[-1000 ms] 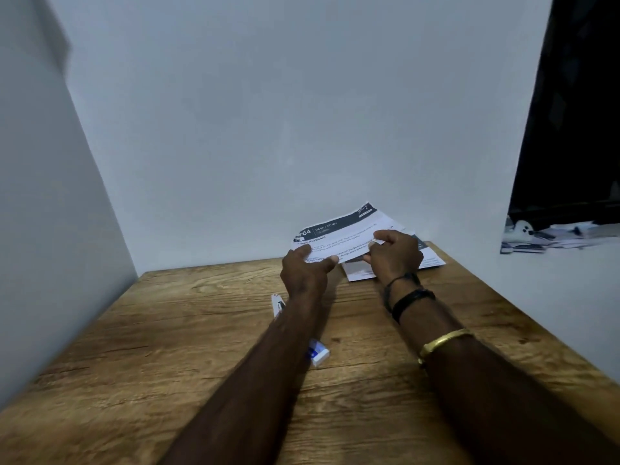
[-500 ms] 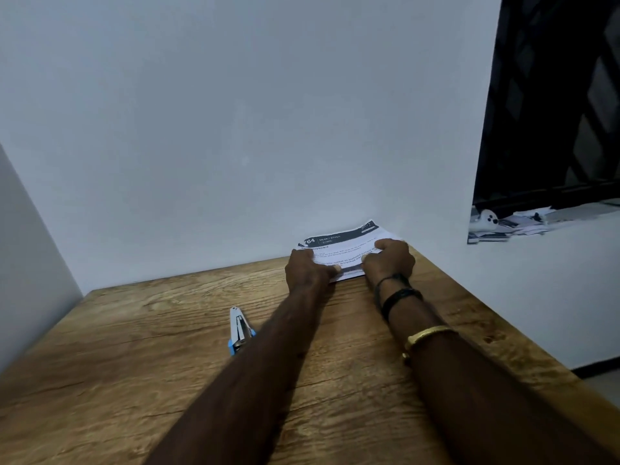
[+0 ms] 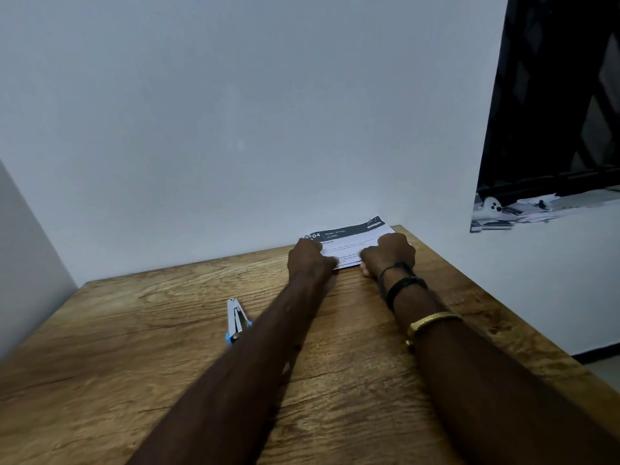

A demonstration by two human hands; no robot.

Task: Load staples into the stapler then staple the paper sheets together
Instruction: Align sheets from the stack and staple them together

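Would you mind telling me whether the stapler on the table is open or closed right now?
Open. The stapler lies untouched on the table, its two arms splayed in a narrow V. Whether staples are loaded cannot be seen.

Printed paper sheets (image 3: 349,239) with dark header lie flat at my table's far edge, touching the wall. Blue-and-silver stapler (image 3: 236,319) lies nearer, left, apart.

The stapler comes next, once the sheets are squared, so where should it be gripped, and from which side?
Probably around the white body's middle of the stapler, from above. It lies lengthwise on the table, apart from the papers, left of the left forearm.
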